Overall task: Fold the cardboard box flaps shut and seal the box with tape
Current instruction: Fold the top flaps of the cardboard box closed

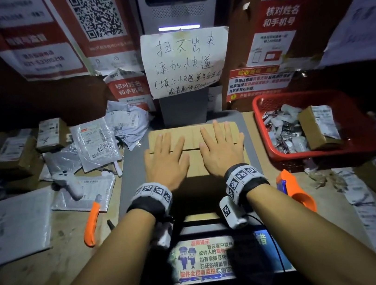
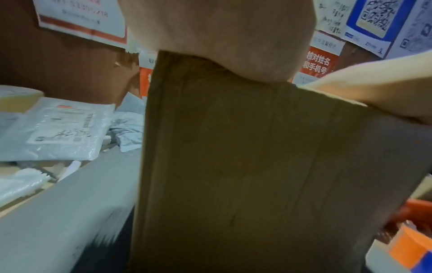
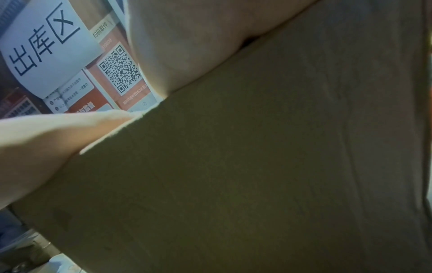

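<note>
The box (image 1: pixel 192 139) flaps are pressed shut under the flat, open left hand (image 1: pixel 166 159) and right hand (image 1: pixel 223 148); nothing is gripped. Taping comes next, probably with the orange dispenser (image 1: pixel 295 189).

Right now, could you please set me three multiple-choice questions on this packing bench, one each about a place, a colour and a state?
1. Where does the basket stand?
A. Right of the cardboard box
B. Left of it
C. On top of it

2. What colour is the basket?
A. Blue
B. Red
C. Green

3. How do the left hand and right hand lie?
A. Curled into fists
B. Pinching a flap upright
C. Flat on the folded flaps

Answers:
1. A: the head view shows the basket by the box's right side.
2. B: its rim and walls are red.
3. C: both hands rest with straight, spread fingers on the box top, the flaps down beneath them.
</note>
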Motion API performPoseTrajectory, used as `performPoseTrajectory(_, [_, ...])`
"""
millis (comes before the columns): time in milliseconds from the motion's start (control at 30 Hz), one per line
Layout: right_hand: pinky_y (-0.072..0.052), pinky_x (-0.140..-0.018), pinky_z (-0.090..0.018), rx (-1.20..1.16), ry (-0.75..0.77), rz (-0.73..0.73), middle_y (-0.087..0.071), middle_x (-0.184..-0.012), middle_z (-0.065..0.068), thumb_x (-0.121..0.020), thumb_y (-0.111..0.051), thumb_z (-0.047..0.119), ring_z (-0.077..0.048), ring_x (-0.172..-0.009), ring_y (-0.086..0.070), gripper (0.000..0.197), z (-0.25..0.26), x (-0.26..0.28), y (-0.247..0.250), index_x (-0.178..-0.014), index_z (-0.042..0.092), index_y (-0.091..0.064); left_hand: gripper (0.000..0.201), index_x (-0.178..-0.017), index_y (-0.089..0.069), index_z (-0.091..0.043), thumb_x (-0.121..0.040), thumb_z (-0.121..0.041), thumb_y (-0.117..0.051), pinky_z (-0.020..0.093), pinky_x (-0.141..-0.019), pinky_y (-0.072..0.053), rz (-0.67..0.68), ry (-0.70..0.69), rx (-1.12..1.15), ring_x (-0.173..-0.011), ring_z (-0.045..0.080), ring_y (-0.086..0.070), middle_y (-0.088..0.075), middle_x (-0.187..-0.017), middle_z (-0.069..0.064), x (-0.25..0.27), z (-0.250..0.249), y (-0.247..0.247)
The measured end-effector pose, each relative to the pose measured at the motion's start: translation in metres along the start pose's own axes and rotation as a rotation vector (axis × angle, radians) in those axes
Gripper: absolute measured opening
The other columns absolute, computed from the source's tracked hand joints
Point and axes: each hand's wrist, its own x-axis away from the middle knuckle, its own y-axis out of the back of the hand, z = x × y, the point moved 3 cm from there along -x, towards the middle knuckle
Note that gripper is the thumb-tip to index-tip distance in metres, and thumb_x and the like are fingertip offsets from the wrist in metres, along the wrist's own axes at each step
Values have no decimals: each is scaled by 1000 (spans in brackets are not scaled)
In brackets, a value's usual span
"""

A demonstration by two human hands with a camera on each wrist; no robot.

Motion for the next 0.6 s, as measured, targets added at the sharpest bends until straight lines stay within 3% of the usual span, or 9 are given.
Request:
performPoseTrajectory(67, [-7,-116,-64,-3,25,0,-7,-167,1,-102,-19,47,-30,-152,-1,52,-1,0,2,-154,38,-22,57,-152,-19,-43,-96,-56,-19,54,-110,-31,54,23,-22,-152,20,-1,-9,-165,0,-1,7,-4])
performPoseTrajectory(133, [-10,-117,-63,-19,27,-1,-8,-167,1,-103,-20,45,-28,-152,-1,52,-10,3,4,-154,36,-24,60,-151,-18,-45,-93,-59,-16,52,-110,-33,26,22,-16,-152,20,1,-6,-165,1,-1,9,-4])
performPoseTrajectory(267, [-11,-116,-65,-165,-167,64,3,-167,3,-105,-17,45,-29,-153,0,55,-50,9,5,-158,37,-7,61,-151,-14,-47,-93,-62,-13,52,-111,-31,48,31,-35,-152,22,4,-2,-165,3,-2,6,-5])
performPoseTrajectory(367, [-18,-114,-65,-314,-277,104,-5,-167,-1,-105,-18,45,-32,-151,-14,56,-53,12,7,-158,36,-2,57,-151,-13,-49,-96,-61,-19,53,-111,-29,59,22,-40,-152,23,6,-1,-165,6,1,5,0])
performPoseTrajectory(500, [-28,-112,-59,-350,-280,71,-3,-167,-2,-105,-20,44,-34,-147,-25,58,-47,14,8,-159,30,-3,54,-149,-11,-54,-96,-60,-18,69,-112,-10,136,31,-80,-151,26,10,3,-165,10,1,-1,6])
performPoseTrajectory(600, [-36,-106,-52,-408,-277,72,-12,-166,-6,-106,-21,41,-38,-138,-40,57,-49,14,8,-159,29,-5,54,-149,-18,-46,-95,-51,-21,76,-108,-3,177,60,-112,-150,34,5,-4,-163,16,-6,-20,9])
